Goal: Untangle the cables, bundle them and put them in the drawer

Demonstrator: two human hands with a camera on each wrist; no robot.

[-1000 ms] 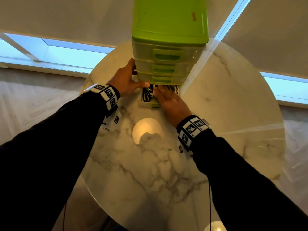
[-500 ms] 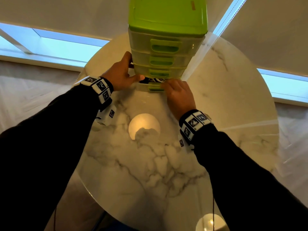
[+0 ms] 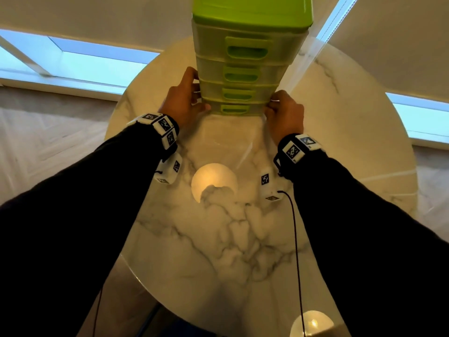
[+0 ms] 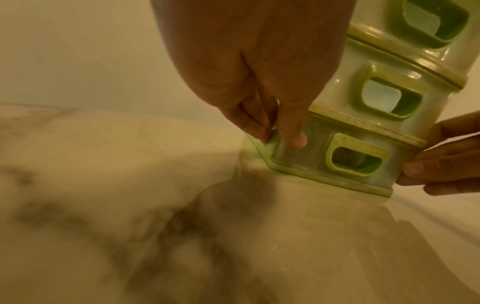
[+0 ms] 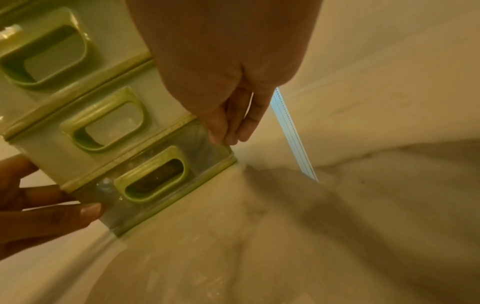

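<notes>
The bottom drawer [image 3: 235, 108] of the green drawer unit [image 3: 245, 45], at the upper middle of the head view, sits pushed in flush with the three drawers above it, so the task looks all but done. No cables lie out on the surface [image 3: 230, 239], and something dark shows through the bottom drawer's handle slot in the right wrist view (probably the bundled cables [image 5: 158, 176], though it is too dim to be sure). The left hand [image 3: 181, 100] holds the unit's lower left corner, thumb pressed on the drawer front and fingers round the side. The right hand [image 3: 284, 113] holds the lower right corner the same way, fingertips against the drawer's edge. What seems left is only to let go and draw both hands back. The surface is a round white marble top with grey veins, glossy enough to mirror a round lamp near the middle of the frame and another at the lower right edge. Behind it, pale blinds cover the windows, leaving strips of blue daylight at the left and right.
</notes>
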